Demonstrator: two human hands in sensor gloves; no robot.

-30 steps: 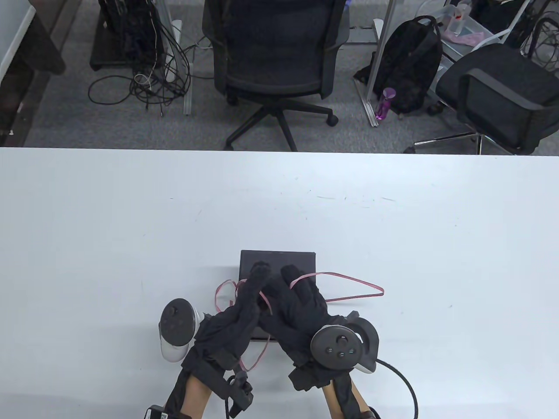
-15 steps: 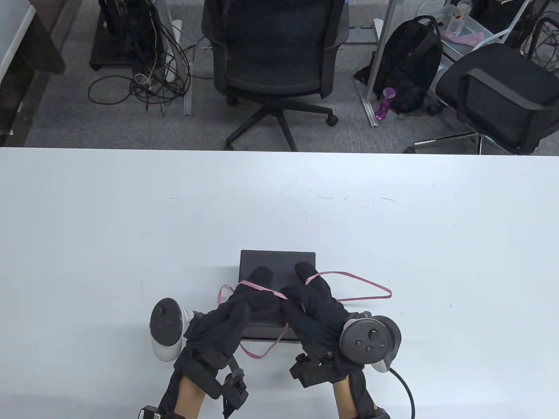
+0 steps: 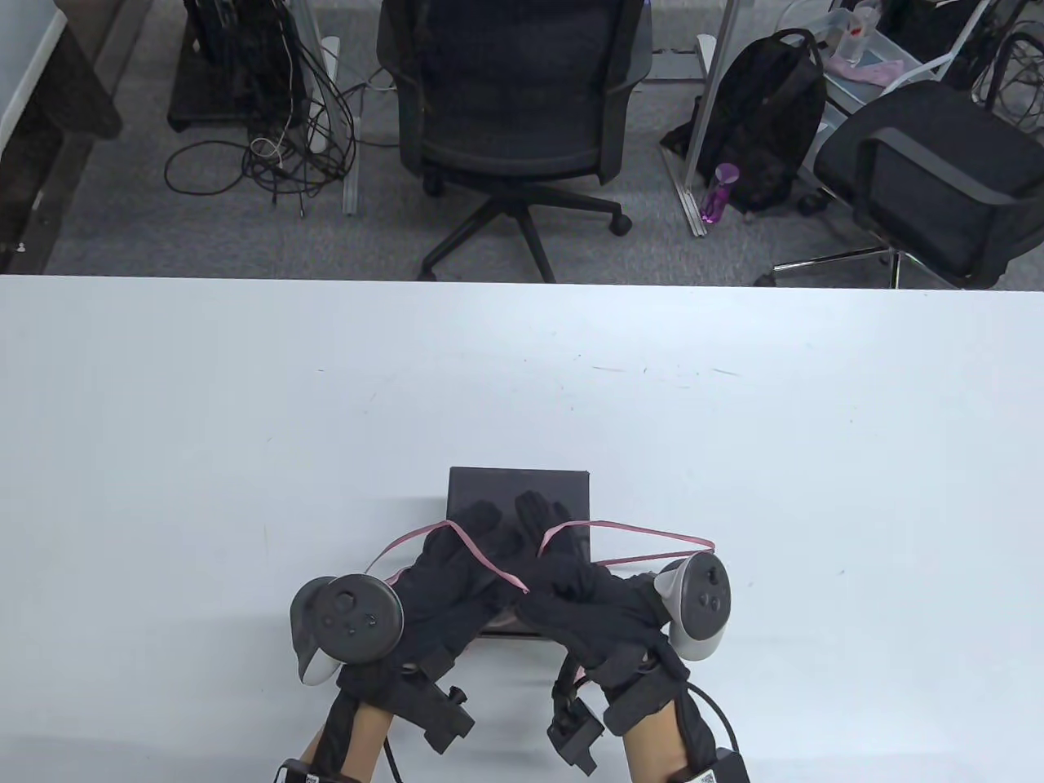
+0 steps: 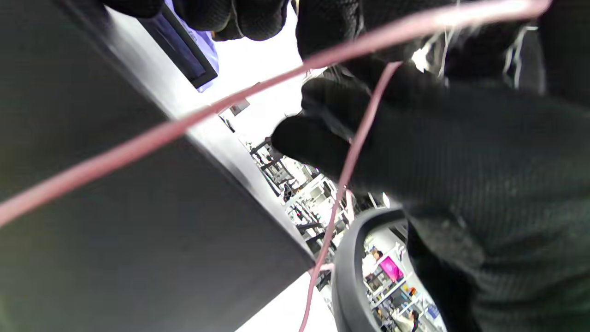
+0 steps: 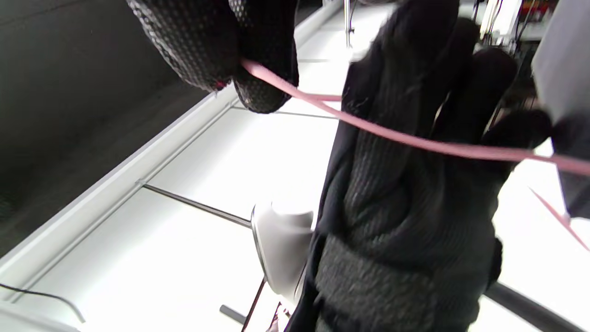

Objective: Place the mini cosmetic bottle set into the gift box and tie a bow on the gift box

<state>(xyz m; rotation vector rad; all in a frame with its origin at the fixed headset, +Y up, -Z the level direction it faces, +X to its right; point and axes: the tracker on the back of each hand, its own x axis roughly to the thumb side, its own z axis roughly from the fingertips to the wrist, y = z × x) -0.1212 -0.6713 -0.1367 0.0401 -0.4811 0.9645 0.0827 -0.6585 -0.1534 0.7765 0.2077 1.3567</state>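
Both gloved hands are bunched together right over the closed matte black rectangular gift box point(image 3: 518, 489), which sits on the white worktop point(image 3: 204, 424) directly under the fingers, with only its far end poking out past the fingertips.

The left hand point(image 3: 457, 571) has its fingers reaching forward across the lid, and a strand of the thin pink ribbon point(image 3: 644, 534) runs diagonally over the back of it. Can't tell from the table view whether it's actually pinching that strand. In the left wrist view the ribbon crosses the dark box side, but the fingers are too close and blurry to call.

The right hand point(image 3: 571, 571) is easier. In the right wrist view two fingertips point(image 5: 262, 69) are clamped on the ribbon, which stretches taut from them past the other glove. So that one is pinching the ribbon.

To the right of the right hand a long loop of ribbon lies out on the worktop, and a shorter bit curves off the box's left edge beside the left hand.

The bottle set itself isn't visible with the lid shut.
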